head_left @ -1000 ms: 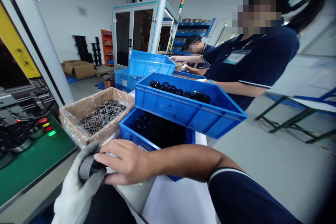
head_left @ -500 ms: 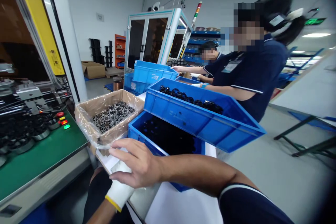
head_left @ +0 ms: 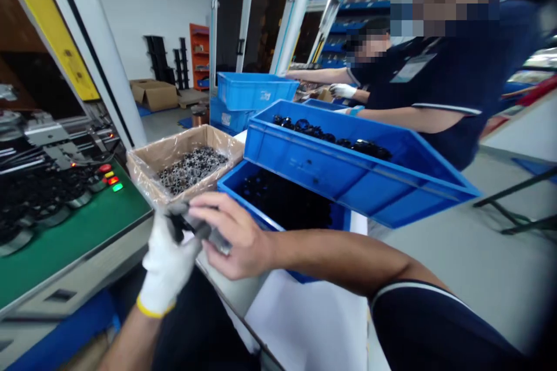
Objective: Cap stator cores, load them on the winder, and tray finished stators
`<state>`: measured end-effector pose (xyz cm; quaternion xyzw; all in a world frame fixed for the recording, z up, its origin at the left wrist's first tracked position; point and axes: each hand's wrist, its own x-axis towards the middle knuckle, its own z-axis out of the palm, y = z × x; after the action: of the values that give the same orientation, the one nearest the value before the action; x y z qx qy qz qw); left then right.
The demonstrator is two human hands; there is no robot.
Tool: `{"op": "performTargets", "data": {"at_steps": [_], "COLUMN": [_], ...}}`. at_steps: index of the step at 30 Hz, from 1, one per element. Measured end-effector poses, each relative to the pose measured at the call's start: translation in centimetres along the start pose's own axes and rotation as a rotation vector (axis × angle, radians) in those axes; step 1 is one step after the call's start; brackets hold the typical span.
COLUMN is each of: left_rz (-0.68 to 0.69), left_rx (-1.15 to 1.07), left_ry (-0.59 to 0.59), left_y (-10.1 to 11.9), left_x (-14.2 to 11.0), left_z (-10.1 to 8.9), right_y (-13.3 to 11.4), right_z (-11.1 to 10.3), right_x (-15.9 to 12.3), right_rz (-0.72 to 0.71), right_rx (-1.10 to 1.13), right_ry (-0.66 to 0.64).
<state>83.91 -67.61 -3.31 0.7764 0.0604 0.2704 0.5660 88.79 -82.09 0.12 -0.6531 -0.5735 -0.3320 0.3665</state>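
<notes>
My left hand (head_left: pixel 167 264), in a white glove with a yellow cuff, grips a small dark part (head_left: pixel 177 225). The part is blurred, and its exact kind does not show. My bare right hand (head_left: pixel 241 237) meets it from the right, thumb and fingers closed around the part's grey, shiny side; the fingers partly hide it. Just beyond my hands stands a carton (head_left: pixel 145 171) lined with clear plastic, holding many grey metal rings (head_left: pixel 191 168). Beside it a blue crate (head_left: pixel 235 182) contains black parts (head_left: pixel 287 200).
Another blue crate (head_left: pixel 322 177) with shiny black parts rests tilted on the lower one. At left is a machine's green table (head_left: pixel 108 217) with wound parts and lit buttons. Two co-workers (head_left: pixel 452 81) stand behind the crates. Light blue crates (head_left: pixel 256 90) are stacked farther back.
My gloved left hand has come out from beneath my right hand, moving left and up, and the dark part now shows between both hands. The camera view has tilted down.
</notes>
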Motion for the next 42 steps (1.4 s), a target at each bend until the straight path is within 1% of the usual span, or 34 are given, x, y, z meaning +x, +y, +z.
{"op": "performTargets", "data": {"at_steps": [2, 4, 5, 8, 11, 13, 15, 18, 20, 21, 24, 27, 29, 31, 32, 34, 36, 38, 40, 42], "left_rz": [0.025, 0.108, 0.150, 0.210, 0.274, 0.340, 0.415, 0.511, 0.550, 0.560, 0.545, 0.428, 0.296, 0.174, 0.127, 0.076, 0.091, 0.162, 0.211, 0.206], "left_rx": [-0.088, -0.117, -0.087, 0.090, 0.173, 0.164, 0.103, 0.026, 0.051, 0.077, 0.084, -0.060, -0.164, -0.241, -0.250, -0.182, -0.034, 0.072, 0.065, -0.046], "left_ry": [0.066, 0.099, 0.096, 0.049, -0.002, -0.030, -0.065, -0.153, -0.195, -0.198, -0.164, -0.157, -0.210, -0.290, -0.325, -0.352, -0.319, -0.260, -0.205, -0.182], "left_y": [-0.1, 0.3, 0.7, 1.7, 2.2, 2.4, 2.5, 3.0, 3.4, 3.6, 3.7, 2.7, 1.6, 0.5, 0.0, -0.5, -0.5, -0.4, -0.4, -0.7], "left_x": [0.3, 0.1, -0.1, -0.7, -1.0, -0.8, -0.4, 0.2, 0.4, 0.4, 0.0, -0.6, -0.9, -1.0, -1.0, -0.9, -0.9, -1.0, -1.2, -1.4], "left_z": [-2.0, -2.9, -3.1, -3.0, -3.3, -4.0, -4.9, -6.0, -6.4, -6.5, -6.3, -6.2, -6.4, -6.6, -6.7, -6.8, -6.6, -6.2, -5.8, -5.5], "right_y": [0.0, 0.1, 0.2, 0.4, 0.4, 0.3, 0.0, -0.4, -0.6, -0.7, -0.5, -0.1, 0.2, 0.5, 0.5, 0.7, 0.7, 0.7, 0.7, 0.6], "right_z": [-0.1, 0.1, 0.2, 0.6, 0.7, 0.6, 0.5, 0.5, 0.6, 0.7, 0.9, 0.6, 0.2, -0.1, -0.2, -0.2, 0.0, 0.2, 0.2, 0.0], "right_x": [-0.1, -0.3, -0.4, -0.8, -0.9, -0.9, -0.8, -0.8, -0.9, -1.0, -1.0, -0.6, -0.1, 0.3, 0.4, 0.5, 0.3, 0.1, 0.0, 0.1], "right_rz": [0.090, 0.149, 0.166, 0.168, 0.151, 0.177, 0.210, 0.224, 0.221, 0.222, 0.224, 0.180, 0.113, 0.043, 0.012, -0.045, -0.109, -0.162, -0.152, -0.071], "right_rx": [0.047, 0.091, 0.110, 0.149, 0.193, 0.240, 0.282, 0.311, 0.315, 0.314, 0.313, 0.307, 0.264, 0.200, 0.176, 0.130, 0.069, 0.014, 0.006, 0.030], "right_ry": [-0.055, -0.097, -0.107, -0.082, -0.049, -0.048, -0.033, -0.017, -0.018, -0.018, -0.011, 0.005, 0.030, 0.054, 0.063, 0.066, 0.062, 0.059, 0.041, 0.010]}}
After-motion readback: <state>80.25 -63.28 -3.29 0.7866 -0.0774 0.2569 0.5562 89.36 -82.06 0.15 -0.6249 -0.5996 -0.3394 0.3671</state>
